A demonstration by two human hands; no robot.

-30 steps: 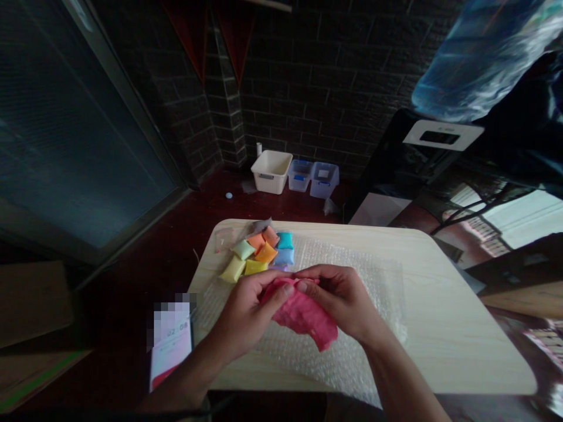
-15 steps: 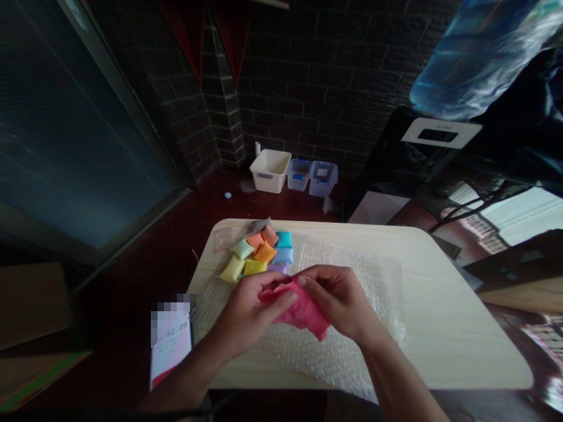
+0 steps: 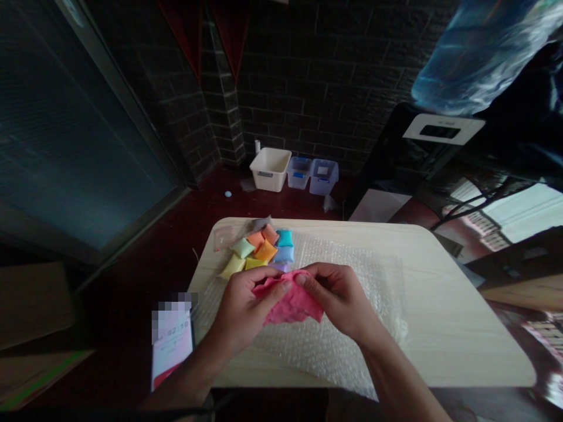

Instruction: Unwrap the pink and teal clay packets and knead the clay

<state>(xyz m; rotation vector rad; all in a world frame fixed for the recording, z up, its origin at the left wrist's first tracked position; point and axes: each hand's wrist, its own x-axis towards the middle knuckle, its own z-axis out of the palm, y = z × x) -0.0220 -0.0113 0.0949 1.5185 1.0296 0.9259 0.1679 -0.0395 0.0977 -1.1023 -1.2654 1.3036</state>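
Observation:
Both hands pinch a flattened, ragged-edged piece of pink modelling clay (image 3: 292, 308) above the table. On its left side, my left hand (image 3: 246, 296) has the thumb on the near face and the fingers behind. My right hand (image 3: 338, 296) grips its upper right edge between thumb and bent fingers. Just beyond the hands lies a group of small soft packets, among them a yellow packet (image 3: 232, 266), an orange packet (image 3: 265, 251), a teal packet (image 3: 284, 238) and a light blue packet (image 3: 284, 254). A purple packet (image 3: 279, 266) is partly hidden behind the clay and fingers.
Bubble wrap (image 3: 338, 351) covers the middle of the pale wooden table (image 3: 457, 316). At the left edge a phone (image 3: 173, 346) displays a timer. A white bin (image 3: 270, 170) and two clear boxes stand on the floor by the wall. A water dispenser (image 3: 444, 129) is at right.
The pink clay has been raised and turned slightly, its lower right corner now higher. Both hands keep their pinch, and the left hand has shifted a little left. The packets have stayed put.

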